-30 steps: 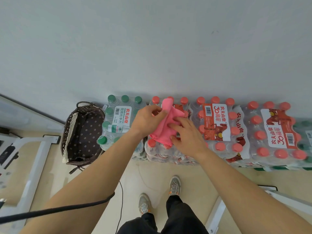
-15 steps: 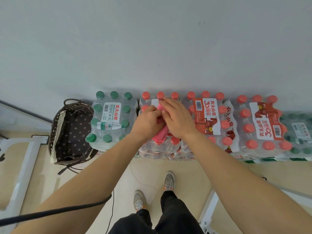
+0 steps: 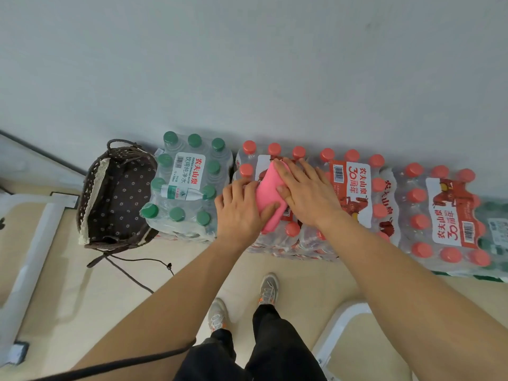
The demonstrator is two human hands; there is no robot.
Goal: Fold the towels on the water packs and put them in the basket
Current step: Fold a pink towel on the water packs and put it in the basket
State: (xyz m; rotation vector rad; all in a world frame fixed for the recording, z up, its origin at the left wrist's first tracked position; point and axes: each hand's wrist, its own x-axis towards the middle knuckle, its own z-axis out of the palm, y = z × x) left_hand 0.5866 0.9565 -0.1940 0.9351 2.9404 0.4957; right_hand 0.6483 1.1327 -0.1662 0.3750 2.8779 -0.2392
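Position of task item: the folded pink towel lies at centre frame on top of the leftmost red-capped water pack. It forms a narrow strip, running from upper right to lower left across the bottle caps.

Left hand: laid flat against the towel's left edge, with the fingers extended and the thumb resting across the lower part of the cloth. The fingers are not curled round anything; the hand presses rather than grips.

Right hand: spread flat over the towel's upper end and right side, with the fingers straight and pointing toward the upper left of the frame. The thumb lies on the cloth. It also presses with an open palm.

Basket: a dark wicker basket with a lace-trimmed, dotted brown lining stands at left of frame. It touches the green-capped water pack, which lies between the basket and the pack bearing the towel. No towel shows inside the basket.

Other items: two further red-capped packs continue the row to the right, along a pale grey wall. A white metal frame occupies the lower left. The person's grey shoes stand on the beige floor at lower centre, and a dark cord trails across the floor below the basket.
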